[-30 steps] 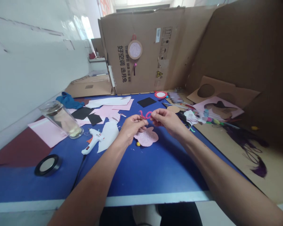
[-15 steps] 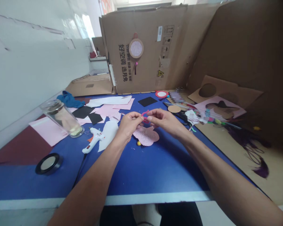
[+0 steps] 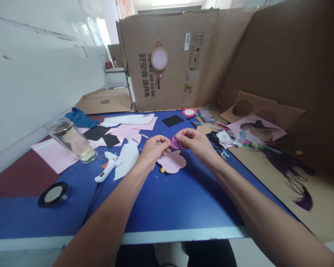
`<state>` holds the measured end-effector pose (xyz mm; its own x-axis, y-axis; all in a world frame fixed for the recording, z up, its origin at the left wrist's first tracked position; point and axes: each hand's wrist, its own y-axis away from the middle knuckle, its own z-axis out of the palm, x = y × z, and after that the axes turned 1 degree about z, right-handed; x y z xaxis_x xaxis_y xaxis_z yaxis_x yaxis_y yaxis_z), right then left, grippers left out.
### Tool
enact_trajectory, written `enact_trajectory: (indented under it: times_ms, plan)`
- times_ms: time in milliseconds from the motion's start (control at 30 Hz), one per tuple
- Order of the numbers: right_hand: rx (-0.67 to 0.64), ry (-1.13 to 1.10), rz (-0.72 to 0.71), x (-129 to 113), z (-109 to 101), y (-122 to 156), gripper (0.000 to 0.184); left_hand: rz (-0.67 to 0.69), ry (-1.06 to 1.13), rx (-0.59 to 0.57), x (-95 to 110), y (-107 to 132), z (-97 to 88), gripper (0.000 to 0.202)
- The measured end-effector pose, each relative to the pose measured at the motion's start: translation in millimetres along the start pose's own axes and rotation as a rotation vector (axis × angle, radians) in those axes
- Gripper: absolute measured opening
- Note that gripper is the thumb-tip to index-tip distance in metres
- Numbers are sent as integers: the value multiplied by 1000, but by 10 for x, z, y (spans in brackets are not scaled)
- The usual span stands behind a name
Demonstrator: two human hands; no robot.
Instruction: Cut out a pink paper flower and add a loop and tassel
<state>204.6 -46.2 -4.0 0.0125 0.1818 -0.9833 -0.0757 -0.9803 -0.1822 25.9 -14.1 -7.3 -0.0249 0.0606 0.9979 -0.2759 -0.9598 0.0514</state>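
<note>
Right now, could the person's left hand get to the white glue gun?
Probably yes. The glue gun lies uncovered to the left of the left hand, with only flat white paper between them. That hand is close to the pink loop, so it would likely have to leave that first.

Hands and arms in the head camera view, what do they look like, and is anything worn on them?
The left hand and right hand are ungloved. Both forearms are bare as far as they show, with no sleeve, watch or bracelet in sight. Rings are too small to tell.
</note>
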Motion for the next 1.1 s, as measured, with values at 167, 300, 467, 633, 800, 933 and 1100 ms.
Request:
enact_trajectory:
  times_ms: [167, 300, 467, 633, 800, 933, 1100]
  plan:
    - [27, 17, -5, 41, 26, -8, 34, -7, 30, -1, -9, 3, 3, 11]
    - [66, 12, -12, 95, 47, -23, 33, -36, 5, -32, -31, 3, 11, 14]
    - [39, 68, 0, 142, 84, -18, 35, 9, 44, 77, -11, -38, -31, 7]
    - [-64, 166, 0, 134, 45, -43, 36, 28, 28, 104, 2, -57, -61, 8]
    - [227, 936, -138, 38, -521, -128, 17, 29, 3, 110, 5, -53, -74, 6]
    - [412, 1413, 131, 99, -984, -169, 33, 15, -13, 107, 15, -45, -65, 7]
    - [301, 1553, 354, 253, -1111, -226, 47, 3, -27, 112, 22, -40, -48, 9]
